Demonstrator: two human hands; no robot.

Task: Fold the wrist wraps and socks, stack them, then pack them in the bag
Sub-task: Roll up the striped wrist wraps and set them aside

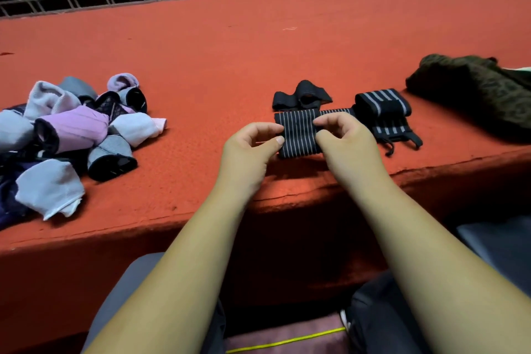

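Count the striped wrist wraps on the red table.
3. The held wrap is pinched between the left hand and right hand near the table edge; the top wrap lies on the bottom wrap just right of it. Others may be hidden.

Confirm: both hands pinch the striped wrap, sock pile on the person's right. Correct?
No. Head view shows the sock pile on the person's left. Left hand and right hand do pinch the striped wrap.

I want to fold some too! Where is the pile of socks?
In the head view, the pile of socks lies at the far left of the red ledge, apart from the left hand pinching the striped wrist wrap.
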